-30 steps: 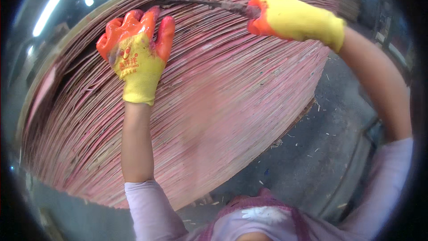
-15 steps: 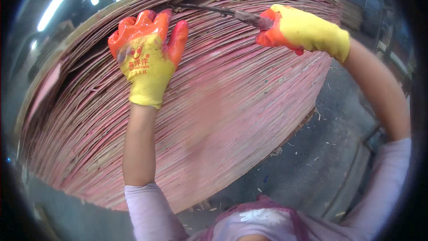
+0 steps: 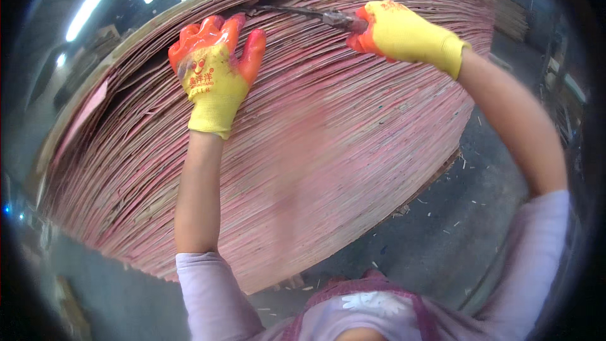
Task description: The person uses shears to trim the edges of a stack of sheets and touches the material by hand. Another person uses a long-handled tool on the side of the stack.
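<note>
A tall stack of thin pink-stained wood sheets (image 3: pixel 353 170) spreads before me, its layered edges facing me. My left hand (image 3: pixel 214 57), in a yellow glove with orange coated fingers, lies on the upper left of these edges. Its thumb stands apart and its fingertips rest by a dark gap between sheets. My right hand (image 3: pixel 391 28), gloved alike, is closed around the dark, worn handle of a long thin blade (image 3: pixel 290 10). The blade points left along the gap, its far end close to my left fingers; whether the tip is inside the gap is unclear.
Grey floor (image 3: pixel 429 233) with scattered wood chips lies right of the stack. Another stack of sheets (image 3: pixel 510 17) stands at the far right. A pink sheet end (image 3: pixel 95 102) sticks out at the stack's left side. Bright lamps (image 3: pixel 95 3) hang at the upper left.
My right hand has moved left with the blade, closer to my left hand. My left hand stays by the gap. The whole view has shifted slightly.
</note>
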`<state>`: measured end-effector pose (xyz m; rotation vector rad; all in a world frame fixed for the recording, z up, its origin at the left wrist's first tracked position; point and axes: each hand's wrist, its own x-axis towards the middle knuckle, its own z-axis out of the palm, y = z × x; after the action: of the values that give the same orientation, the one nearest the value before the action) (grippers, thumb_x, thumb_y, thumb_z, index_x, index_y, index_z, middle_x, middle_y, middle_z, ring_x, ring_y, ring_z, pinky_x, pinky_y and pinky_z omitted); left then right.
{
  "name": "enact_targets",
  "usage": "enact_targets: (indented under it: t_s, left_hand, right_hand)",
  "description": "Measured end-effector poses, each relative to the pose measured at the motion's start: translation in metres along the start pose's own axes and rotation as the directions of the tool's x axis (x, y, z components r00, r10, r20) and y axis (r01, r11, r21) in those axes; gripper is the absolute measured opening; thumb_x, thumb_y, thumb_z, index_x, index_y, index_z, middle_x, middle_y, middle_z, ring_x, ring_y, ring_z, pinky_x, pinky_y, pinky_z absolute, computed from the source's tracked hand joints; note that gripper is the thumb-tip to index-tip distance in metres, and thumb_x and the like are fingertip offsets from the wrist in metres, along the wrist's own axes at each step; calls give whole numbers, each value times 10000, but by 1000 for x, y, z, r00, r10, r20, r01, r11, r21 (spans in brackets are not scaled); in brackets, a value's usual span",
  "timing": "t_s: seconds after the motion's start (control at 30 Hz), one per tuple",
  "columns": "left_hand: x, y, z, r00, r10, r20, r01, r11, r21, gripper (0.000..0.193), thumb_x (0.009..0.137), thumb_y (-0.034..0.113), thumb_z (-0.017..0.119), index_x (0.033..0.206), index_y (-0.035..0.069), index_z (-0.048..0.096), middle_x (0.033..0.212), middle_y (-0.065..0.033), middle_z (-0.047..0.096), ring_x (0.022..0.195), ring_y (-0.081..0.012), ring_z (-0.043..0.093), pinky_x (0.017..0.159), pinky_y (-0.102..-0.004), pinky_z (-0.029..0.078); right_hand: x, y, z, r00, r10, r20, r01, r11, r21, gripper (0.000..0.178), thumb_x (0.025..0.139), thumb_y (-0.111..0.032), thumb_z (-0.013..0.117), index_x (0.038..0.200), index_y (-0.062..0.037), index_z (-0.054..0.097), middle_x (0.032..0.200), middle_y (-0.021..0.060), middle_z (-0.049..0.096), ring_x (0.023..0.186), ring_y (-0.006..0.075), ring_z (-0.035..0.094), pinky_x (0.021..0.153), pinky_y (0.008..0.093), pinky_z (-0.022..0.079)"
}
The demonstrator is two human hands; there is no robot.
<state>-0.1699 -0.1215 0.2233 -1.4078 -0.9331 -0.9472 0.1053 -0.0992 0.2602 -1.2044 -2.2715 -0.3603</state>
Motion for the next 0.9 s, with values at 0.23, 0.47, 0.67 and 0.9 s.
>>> enact_targets:
  t_s: [0.23, 0.47, 0.67, 0.9]
  left_hand:
    - [-8, -4, 9, 1000, 25, 7, -25, 1000, -9, 325, 797, 429, 791, 970, 155, 772, 892, -53, 695, 855, -293, 629, 739, -444, 443]
    - [-9, -2, 8, 999, -31, -5, 32, 999, 17, 303, 821, 442, 773, 963, 174, 772, 910, -36, 699, 880, -290, 643, 747, -455, 454]
    - [-4, -2, 4, 997, -43, -57, 43, 999, 0, 278, 814, 403, 783, 984, 184, 768, 943, -32, 704, 910, -296, 648, 766, -461, 455]
    - [-1, 0, -6, 1000, -3, -16, 3, 1000, 1, 223, 824, 319, 796, 1001, 188, 765, 928, -52, 715, 867, -286, 658, 755, -429, 484]
  right_hand:
    - [17, 36, 5, 875, 142, 463, -312, 897, 314, 364, 886, -370, 709, 829, -23, 613, 614, 51, 524, 480, 156, 519, 419, 346, 430]
    - [-12, 36, 50, 982, 98, 159, -150, 919, 364, 328, 873, -347, 731, 943, -37, 653, 774, 168, 649, 655, 328, 638, 592, 455, 504]
    - [-98, 42, 8, 963, 193, 188, -245, 915, 320, 310, 848, -303, 717, 1032, -54, 690, 887, 212, 696, 853, 429, 658, 764, 503, 506]
    - [-107, 59, 13, 985, 155, 76, -168, 964, 206, 320, 842, -328, 710, 1002, -55, 663, 925, 184, 716, 915, 404, 674, 796, 485, 499]
